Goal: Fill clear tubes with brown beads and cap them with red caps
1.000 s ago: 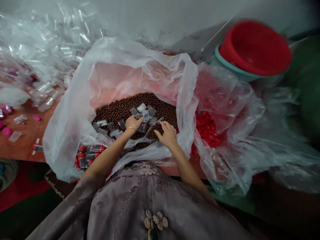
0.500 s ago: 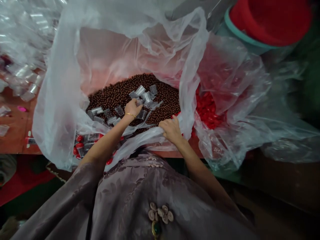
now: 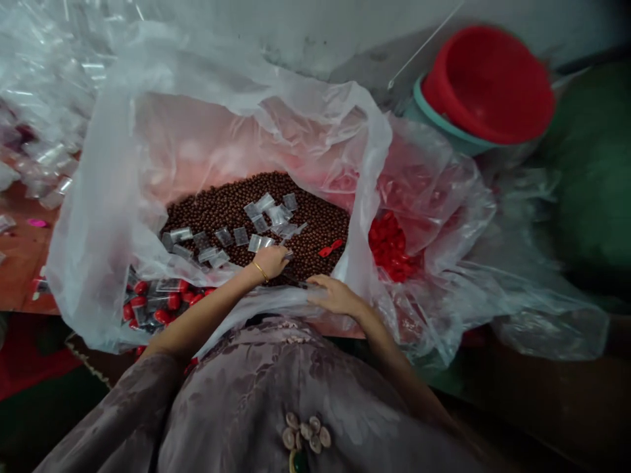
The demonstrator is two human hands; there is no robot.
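Observation:
My left hand [image 3: 273, 261], with a gold bangle at the wrist, is closed in a pinch over the near side of a heap of small brown balls [image 3: 310, 230]. A bit of clear plastic shows at its fingertips, seemingly one of the small clear containers. Several more clear plastic containers [image 3: 240, 236] lie on the balls. Close by on the right, my right hand [image 3: 335, 294] is at the near edge of the large plastic bag [image 3: 98, 217], fingers curled. Something dark shows at its fingertips, too unclear to name. A red piece [image 3: 330, 247] rests on the balls.
Clear containers with red caps [image 3: 158, 302] gather at the front left. To the right, another clear bag holds red pieces [image 3: 389, 246]. Red and teal tubs [image 3: 488, 85] stand at the back right. A pile of clear plastic [image 3: 44, 85] fills the far left.
My left hand has drawn back from the containers toward the near edge, closer to my right hand. The red piece, partly hidden before, is in full sight. The view has shifted.

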